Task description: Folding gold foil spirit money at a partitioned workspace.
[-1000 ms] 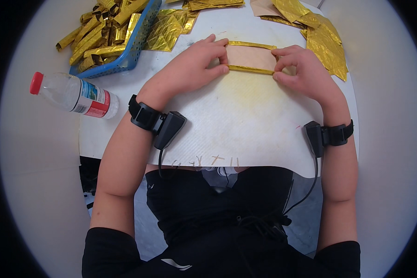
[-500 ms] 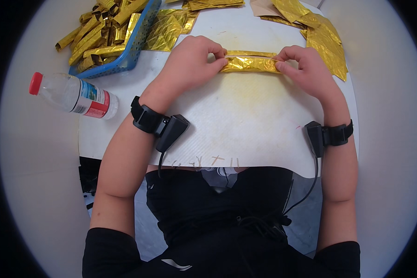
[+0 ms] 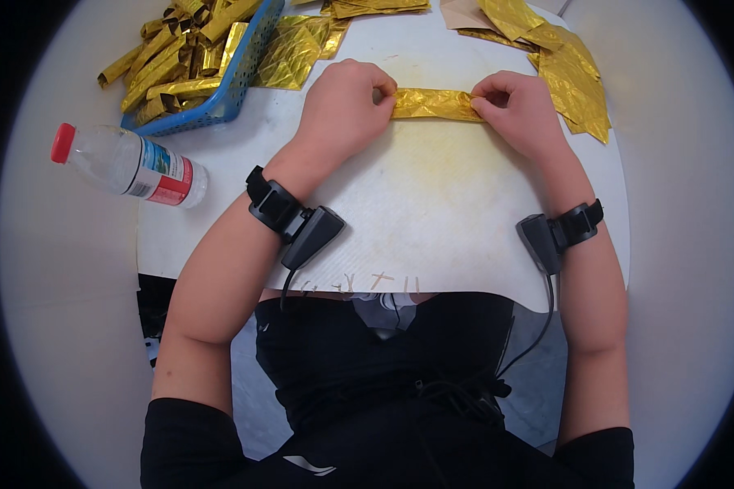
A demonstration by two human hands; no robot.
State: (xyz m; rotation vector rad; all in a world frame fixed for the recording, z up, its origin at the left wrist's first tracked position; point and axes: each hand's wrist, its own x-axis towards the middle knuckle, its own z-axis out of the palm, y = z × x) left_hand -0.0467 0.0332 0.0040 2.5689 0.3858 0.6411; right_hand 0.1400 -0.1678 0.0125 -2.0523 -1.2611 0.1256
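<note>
Between my two hands a folded strip of gold foil paper (image 3: pixel 434 104) is held lengthwise, just above or on the white tabletop (image 3: pixel 432 204); I cannot tell whether it touches. My left hand (image 3: pixel 351 106) pinches its left end between thumb and fingers. At the other end, my right hand (image 3: pixel 518 110) grips it the same way, with the thumb at the near edge. The strip looks like a flat band with a crinkled, shiny surface. Both wrists wear a black strap with a box-shaped device and a cable.
A blue plastic basket (image 3: pixel 249 73) at the far left holds many rolled gold foil pieces (image 3: pixel 159 73). Flat gold sheets (image 3: pixel 289 53) lie beside it, and more gold sheets (image 3: pixel 575 81) are at the far right. A clear bottle with red cap (image 3: pixel 139 167) lies on the left.
The gap between the strip's far edge and its body has closed, making one flat band. My right hand has moved a little left and the wrists have turned slightly inward.
</note>
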